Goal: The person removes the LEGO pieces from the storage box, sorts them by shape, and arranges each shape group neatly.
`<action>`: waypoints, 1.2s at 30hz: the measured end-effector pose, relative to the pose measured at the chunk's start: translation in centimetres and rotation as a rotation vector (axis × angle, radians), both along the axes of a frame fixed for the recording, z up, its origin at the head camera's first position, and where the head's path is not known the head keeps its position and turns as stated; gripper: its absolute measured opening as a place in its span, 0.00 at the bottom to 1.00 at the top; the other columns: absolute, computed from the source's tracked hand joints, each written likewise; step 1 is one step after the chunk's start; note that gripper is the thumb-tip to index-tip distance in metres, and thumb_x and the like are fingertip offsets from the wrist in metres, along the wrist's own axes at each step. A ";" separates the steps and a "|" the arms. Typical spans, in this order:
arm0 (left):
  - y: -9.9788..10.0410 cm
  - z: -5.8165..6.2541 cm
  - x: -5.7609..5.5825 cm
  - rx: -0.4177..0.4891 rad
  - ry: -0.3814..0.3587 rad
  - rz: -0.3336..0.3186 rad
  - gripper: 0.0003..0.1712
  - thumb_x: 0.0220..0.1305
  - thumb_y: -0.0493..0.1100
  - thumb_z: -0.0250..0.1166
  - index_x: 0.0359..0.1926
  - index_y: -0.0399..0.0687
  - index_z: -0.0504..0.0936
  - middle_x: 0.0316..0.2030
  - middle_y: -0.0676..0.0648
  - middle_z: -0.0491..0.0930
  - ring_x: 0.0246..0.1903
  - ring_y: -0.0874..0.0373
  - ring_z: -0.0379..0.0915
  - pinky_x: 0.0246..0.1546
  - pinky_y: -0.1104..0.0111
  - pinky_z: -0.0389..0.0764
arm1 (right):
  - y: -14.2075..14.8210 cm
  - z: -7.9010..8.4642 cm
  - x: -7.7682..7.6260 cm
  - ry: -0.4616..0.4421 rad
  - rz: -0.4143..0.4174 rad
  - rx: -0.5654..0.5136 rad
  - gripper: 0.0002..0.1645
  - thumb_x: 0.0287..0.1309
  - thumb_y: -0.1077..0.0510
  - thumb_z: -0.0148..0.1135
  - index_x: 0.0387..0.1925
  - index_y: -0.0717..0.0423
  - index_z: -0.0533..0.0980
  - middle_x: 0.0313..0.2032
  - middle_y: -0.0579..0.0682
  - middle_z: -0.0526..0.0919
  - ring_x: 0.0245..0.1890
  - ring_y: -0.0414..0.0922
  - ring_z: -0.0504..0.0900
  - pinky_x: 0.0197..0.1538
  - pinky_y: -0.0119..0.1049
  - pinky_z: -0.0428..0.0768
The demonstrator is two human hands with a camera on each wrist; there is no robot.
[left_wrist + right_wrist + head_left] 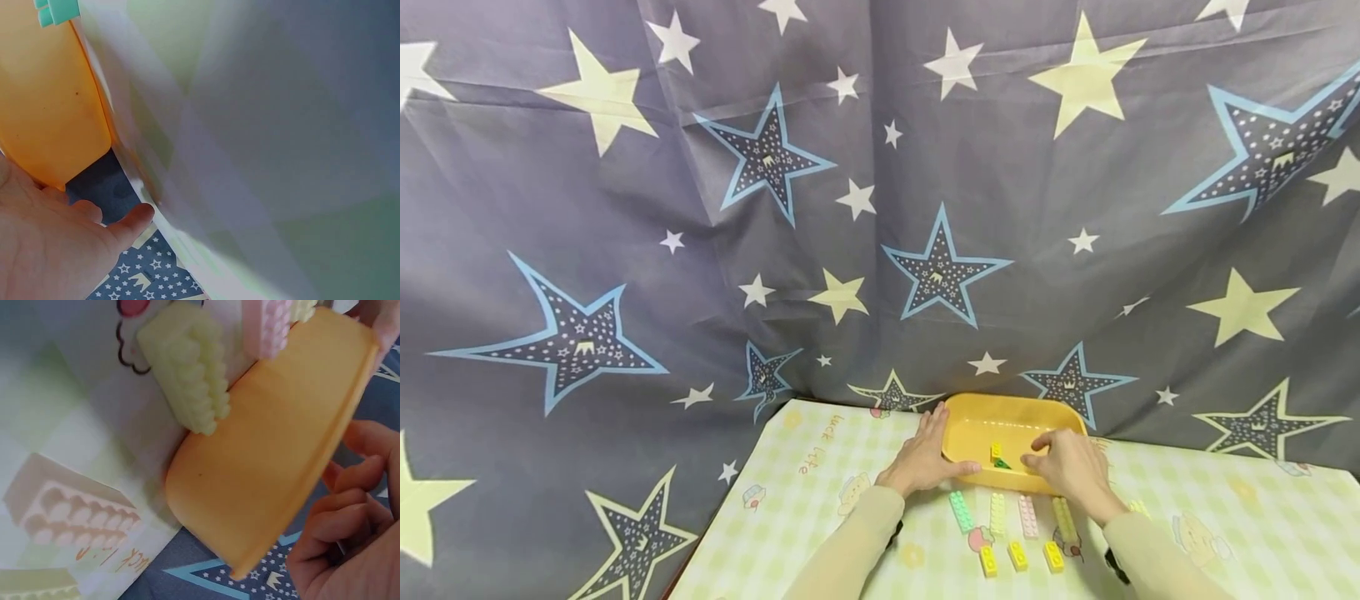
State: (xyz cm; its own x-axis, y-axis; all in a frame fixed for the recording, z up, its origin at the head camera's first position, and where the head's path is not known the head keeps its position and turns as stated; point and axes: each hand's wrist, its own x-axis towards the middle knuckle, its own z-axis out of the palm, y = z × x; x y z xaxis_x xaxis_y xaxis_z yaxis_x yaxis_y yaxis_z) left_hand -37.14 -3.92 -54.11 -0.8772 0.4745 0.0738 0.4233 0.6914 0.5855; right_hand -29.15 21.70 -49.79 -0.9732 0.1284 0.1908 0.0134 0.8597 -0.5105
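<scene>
My left hand point(925, 454) rests on the left side of an orange plastic basin point(1015, 477), its fingers extended along the side and its thumb at the front rim. Over the basin's right part is my right hand point(1070, 467), fingers loosely bent, with a gap between thumb and index finger. Nothing shows between them. Inside the basin, a yellow toy brick point(996, 451) and a green piece point(1002, 464) lie left of the right hand. In the right wrist view, the right hand point(356, 531) is beside the basin's rim, its fingers bent.
Before the basin stand a mint-green brick point(960, 512), a pale yellow one point(997, 514), a pink one point(1027, 517) and a yellow-green one point(1064, 518). Nearer lie small yellow bricks point(1017, 556). A pale brick point(1138, 507) is by the right forearm. Star-patterned cloth point(880, 250) hangs behind the table.
</scene>
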 end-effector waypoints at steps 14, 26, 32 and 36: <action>-0.1 0.0 -0.8 -0.026 -0.031 -0.008 0.73 0.64 0.76 0.72 0.91 0.51 0.40 0.91 0.48 0.39 0.90 0.40 0.36 0.83 0.31 0.59 | -0.6 -1.2 -3.6 -0.251 0.056 -0.027 0.16 0.58 0.50 0.81 0.20 0.52 0.88 0.20 0.43 0.86 0.21 0.41 0.75 0.25 0.31 0.68; 0.3 0.0 -1.8 -0.038 -0.027 -0.009 0.73 0.63 0.76 0.72 0.91 0.52 0.39 0.91 0.49 0.37 0.91 0.41 0.34 0.83 0.32 0.59 | -1.1 -0.7 -5.0 -0.348 0.052 -0.072 0.19 0.61 0.47 0.79 0.21 0.53 0.86 0.22 0.46 0.85 0.24 0.43 0.77 0.28 0.33 0.71; 0.4 0.0 -1.7 -0.041 -0.043 -0.013 0.73 0.63 0.76 0.72 0.91 0.52 0.38 0.91 0.49 0.36 0.91 0.42 0.32 0.84 0.32 0.57 | -1.0 -1.1 -5.2 -0.371 0.018 -0.061 0.17 0.63 0.48 0.77 0.23 0.52 0.86 0.30 0.48 0.89 0.28 0.44 0.81 0.30 0.33 0.74; 0.4 -0.2 -1.7 -0.037 -0.046 -0.012 0.73 0.64 0.76 0.71 0.91 0.53 0.37 0.91 0.50 0.36 0.91 0.43 0.32 0.84 0.32 0.56 | -1.1 -1.2 -5.3 -0.369 0.000 -0.074 0.17 0.63 0.49 0.77 0.23 0.53 0.87 0.27 0.48 0.87 0.26 0.44 0.79 0.28 0.33 0.72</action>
State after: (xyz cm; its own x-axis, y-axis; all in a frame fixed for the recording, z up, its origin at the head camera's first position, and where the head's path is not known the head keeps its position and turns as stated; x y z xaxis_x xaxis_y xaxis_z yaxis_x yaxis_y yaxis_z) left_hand -38.87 -3.52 -54.30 -0.8736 0.4864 0.0156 0.4047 0.7083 0.5784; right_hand -34.41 20.60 -50.99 -0.9749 0.1283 -0.1821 0.2075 0.8206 -0.5325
